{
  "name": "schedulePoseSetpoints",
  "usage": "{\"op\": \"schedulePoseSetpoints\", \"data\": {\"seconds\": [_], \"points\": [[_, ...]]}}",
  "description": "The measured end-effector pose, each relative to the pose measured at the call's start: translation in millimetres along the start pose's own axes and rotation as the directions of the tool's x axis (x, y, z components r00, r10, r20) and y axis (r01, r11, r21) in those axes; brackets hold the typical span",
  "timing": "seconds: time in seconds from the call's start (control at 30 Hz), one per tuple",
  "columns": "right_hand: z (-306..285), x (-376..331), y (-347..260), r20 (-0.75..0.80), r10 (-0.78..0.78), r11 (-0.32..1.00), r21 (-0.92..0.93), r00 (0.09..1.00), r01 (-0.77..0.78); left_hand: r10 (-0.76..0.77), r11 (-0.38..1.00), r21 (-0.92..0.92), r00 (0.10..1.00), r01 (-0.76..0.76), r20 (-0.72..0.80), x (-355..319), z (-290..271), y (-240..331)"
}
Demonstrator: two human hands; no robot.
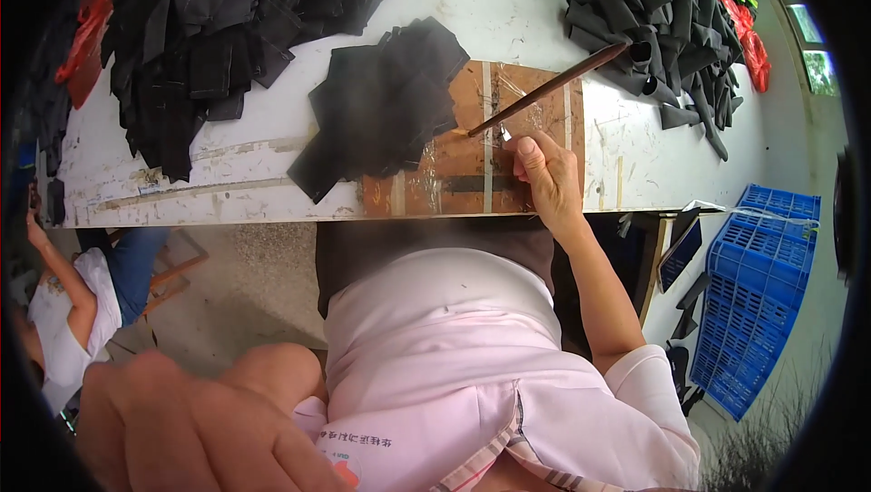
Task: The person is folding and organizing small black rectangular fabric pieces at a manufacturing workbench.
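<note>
Resting on the brown board (472, 179) at the table's (272, 134) edge, the right hand (544, 175) is closed around a thin brush (549, 88), tip touching the board beside a black fabric stack (386, 107). The left hand (195, 433) is seen down low, blurred, grip can't be told. The blue crate (758, 297) looks unfilled.

The person wears a pale pink top (445, 347) with short sleeves; the right sleeve (649, 383) ends above the elbow, leaving the forearm bare. Near the hem there is a small dark print and a strip of plaid trim (508, 460). Both hands are bare, without gloves or rings.
</note>
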State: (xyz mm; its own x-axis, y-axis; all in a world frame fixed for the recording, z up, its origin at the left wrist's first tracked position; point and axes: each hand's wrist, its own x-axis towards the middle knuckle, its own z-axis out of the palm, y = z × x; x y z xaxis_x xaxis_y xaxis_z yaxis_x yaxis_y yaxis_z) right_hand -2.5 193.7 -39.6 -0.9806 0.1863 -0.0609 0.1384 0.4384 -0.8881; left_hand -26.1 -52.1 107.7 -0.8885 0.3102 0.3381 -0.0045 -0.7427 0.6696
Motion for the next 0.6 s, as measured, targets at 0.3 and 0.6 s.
{"op": "schedulePoseSetpoints", "data": {"seconds": [0.3, 0.6], "points": [[14, -10, 13, -0.135, -0.105, 0.991, -0.094, 0.985, 0.093, -0.076, 0.197, 0.886, 0.908, 0.419, -0.413, -11, -88, -96], [19, -12, 13, -0.161, -0.189, 0.965, -0.212, 0.969, 0.153, 0.014, 0.075, 0.947, 0.95, 0.311, -0.313, -13, -104, -110]]}}
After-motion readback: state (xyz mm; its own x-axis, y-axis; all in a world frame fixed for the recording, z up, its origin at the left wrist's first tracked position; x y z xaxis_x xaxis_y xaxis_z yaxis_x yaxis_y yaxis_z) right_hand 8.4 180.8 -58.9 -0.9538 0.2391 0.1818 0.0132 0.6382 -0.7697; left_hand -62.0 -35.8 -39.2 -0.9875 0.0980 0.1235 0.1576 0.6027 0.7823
